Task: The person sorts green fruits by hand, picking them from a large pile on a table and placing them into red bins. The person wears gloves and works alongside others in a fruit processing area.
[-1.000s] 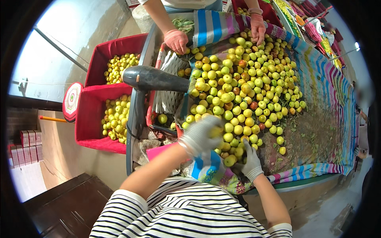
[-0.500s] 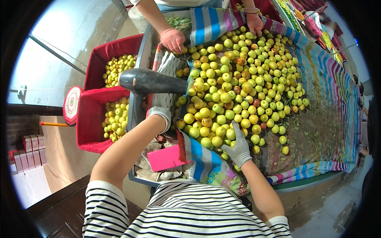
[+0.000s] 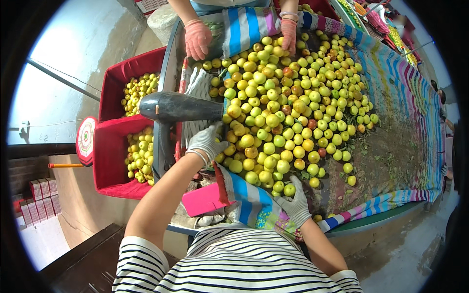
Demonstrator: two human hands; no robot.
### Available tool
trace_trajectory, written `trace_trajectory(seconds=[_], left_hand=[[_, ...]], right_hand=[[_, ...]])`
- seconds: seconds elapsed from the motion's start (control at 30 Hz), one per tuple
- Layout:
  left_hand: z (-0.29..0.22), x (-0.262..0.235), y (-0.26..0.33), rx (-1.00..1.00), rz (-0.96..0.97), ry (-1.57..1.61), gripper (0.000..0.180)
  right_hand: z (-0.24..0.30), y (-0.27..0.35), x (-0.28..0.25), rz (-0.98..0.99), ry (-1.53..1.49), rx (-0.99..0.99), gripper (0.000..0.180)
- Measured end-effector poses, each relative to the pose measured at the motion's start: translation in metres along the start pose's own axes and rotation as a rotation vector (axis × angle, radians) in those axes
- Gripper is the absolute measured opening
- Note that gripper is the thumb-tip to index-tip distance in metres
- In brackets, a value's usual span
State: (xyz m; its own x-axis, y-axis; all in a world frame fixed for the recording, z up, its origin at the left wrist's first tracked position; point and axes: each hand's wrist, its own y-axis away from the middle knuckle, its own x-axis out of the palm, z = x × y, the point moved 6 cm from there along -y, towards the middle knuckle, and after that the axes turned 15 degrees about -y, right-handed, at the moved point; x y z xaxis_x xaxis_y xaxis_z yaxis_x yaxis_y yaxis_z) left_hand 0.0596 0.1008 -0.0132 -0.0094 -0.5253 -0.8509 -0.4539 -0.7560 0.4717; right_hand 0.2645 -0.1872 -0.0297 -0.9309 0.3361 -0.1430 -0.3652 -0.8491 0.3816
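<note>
Yellow-green jujubes (image 3: 273,119), some with reddish brown skin, cover the near-left half of a striped cloth (image 3: 391,112). My left hand (image 3: 206,143), in a pale striped glove, is at their left edge below a black blower (image 3: 183,107). Its thumb and fingers are apart, with nothing visible in them. At the near edge of the heap, my right hand (image 3: 296,206), in a grey glove, curves thumb and fingers around a green jujube (image 3: 289,190). Opposite me, another person's left-side hand (image 3: 198,39) and right-side hand (image 3: 288,35) wear pink gloves at the far edge.
Two red-lined bins (image 3: 105,166) holding jujubes stand left of the table. A pink rectangular case (image 3: 201,199) lies near my left forearm. White slatted material (image 3: 198,90) is beneath the blower. A round patterned stool (image 3: 86,139) stands beyond the bins.
My left hand has moved up and right, its fingers now spread under the blower. My right hand has drawn back toward me. The other person's hands have lifted or shifted left.
</note>
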Motion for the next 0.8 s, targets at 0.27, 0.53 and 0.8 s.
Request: trace_trajectory(seconds=[0.27, 0.53, 0.8], left_hand=[[-0.024, 0.008, -0.021, 0.054, 0.083, -0.025, 0.07], [-0.017, 0.021, -0.039, 0.062, 0.058, 0.142, 0.069], [-0.035, -0.007, 0.011, 0.068, -0.242, 0.228, 0.059]], right_hand=[[-0.004, -0.022, 0.016, 0.087, -0.202, 0.117, 0.068], [0.022, -0.061, 0.057, -0.006, -0.581, 0.158, 0.072], [0.026, -0.076, 0.064, -0.069, -0.838, 0.218, 0.059]])
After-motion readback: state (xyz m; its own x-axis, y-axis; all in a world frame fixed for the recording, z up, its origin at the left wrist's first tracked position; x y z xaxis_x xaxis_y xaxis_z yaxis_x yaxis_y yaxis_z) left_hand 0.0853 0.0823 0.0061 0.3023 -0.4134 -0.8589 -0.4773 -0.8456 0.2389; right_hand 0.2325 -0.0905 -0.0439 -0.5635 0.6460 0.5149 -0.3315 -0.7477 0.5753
